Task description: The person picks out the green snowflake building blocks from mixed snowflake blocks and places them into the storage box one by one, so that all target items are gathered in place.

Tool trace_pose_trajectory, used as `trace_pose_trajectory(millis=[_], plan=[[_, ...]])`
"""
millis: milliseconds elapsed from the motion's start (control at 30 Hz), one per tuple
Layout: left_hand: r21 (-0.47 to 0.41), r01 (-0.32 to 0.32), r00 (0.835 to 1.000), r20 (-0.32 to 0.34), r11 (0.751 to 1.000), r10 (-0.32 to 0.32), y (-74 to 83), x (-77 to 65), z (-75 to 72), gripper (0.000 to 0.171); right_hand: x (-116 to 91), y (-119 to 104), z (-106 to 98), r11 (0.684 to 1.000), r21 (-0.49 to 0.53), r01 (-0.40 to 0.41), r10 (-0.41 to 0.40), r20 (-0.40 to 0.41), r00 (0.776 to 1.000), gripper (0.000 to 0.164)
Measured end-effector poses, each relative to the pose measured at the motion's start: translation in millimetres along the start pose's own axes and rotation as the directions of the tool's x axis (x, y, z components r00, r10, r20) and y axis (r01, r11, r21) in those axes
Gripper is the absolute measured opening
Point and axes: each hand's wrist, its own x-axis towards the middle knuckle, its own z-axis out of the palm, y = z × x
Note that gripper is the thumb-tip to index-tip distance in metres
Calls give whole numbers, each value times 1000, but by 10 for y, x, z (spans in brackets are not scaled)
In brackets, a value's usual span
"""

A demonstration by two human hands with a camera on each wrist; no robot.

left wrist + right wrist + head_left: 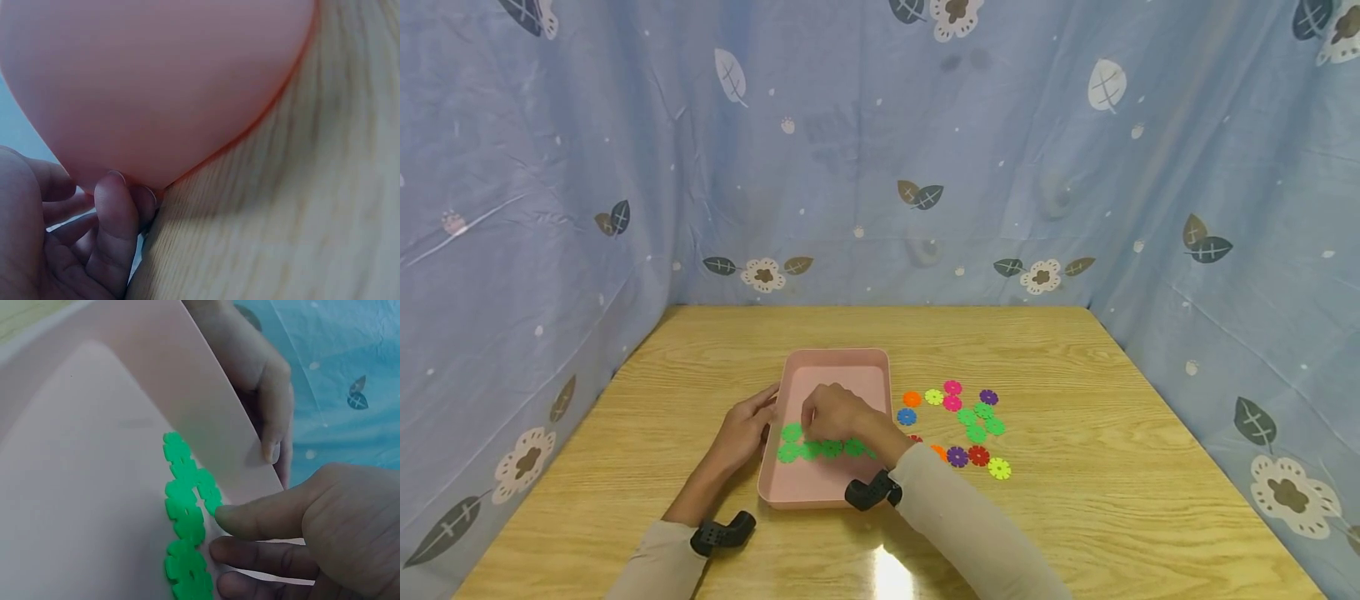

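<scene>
A pink tray (823,492) lies on the table with several green notched discs (832,448) inside, most in a row across it. One more green disc (210,490) sits beside that row, by the tray's left wall. My right hand (838,414) reaches into the tray. Its thumb tip (226,519) is right at that disc's edge, and its other fingers show below the thumb with nothing between. At the tray's left side, my left hand (747,427) grips the wall, thumb and fingertips at the rim in the left wrist view.
Right of the tray, loose notched discs lie on the wooden table (1112,500): several green ones (976,433), pink (952,403), blue (907,417), purple (957,457), red (978,455) and yellow (999,468). A blue patterned curtain (865,150) surrounds the table's back and sides.
</scene>
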Motion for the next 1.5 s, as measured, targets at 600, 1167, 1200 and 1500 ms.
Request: trace_pose_trajectory(millis=[600,1167,1200,1500], plan=[[-20,8,999,39,1000,-7,307,-83,-22,46,-103,4,-11,999,-19,43,-42,41,998,7],[29,-9,1000,-13,1000,9,-19,11,4,46,-194,17,-28,992,123,8,-3,-42,999,5],[28,-12,1000,-8,1000,12,-18,10,4,46,-197,19,-29,990,144,0,7,-48,999,5],[40,1,1000,-26,999,0,-9,2,10,46,-239,57,-32,951,303,-56,94,-114,989,6]])
